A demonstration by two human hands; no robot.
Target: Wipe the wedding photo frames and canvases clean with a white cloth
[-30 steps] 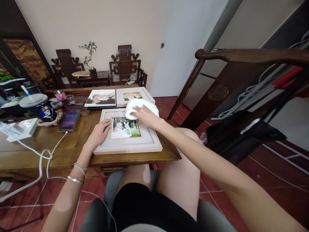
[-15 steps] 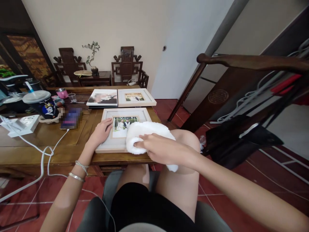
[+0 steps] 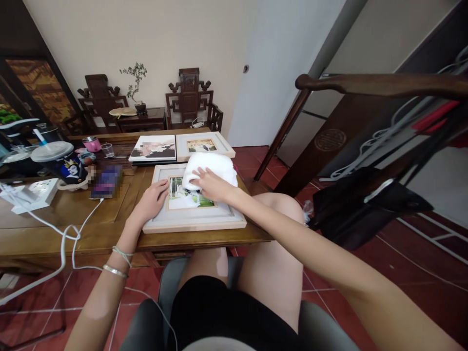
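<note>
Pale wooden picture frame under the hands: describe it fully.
The rectangular pale wooden picture frame lies flat, face up, near the edge of the brown wooden table. Its broad whitish mat surrounds a tan-edged photo showing greenery, partly covered. The left hand rests on its left side; the right hand holds a fluffy white cloth over its upper right part.

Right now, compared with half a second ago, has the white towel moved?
Yes, forward: the white towel under the right hand has gone from the near right to the far right of the nearer wooden photo frame.
</note>
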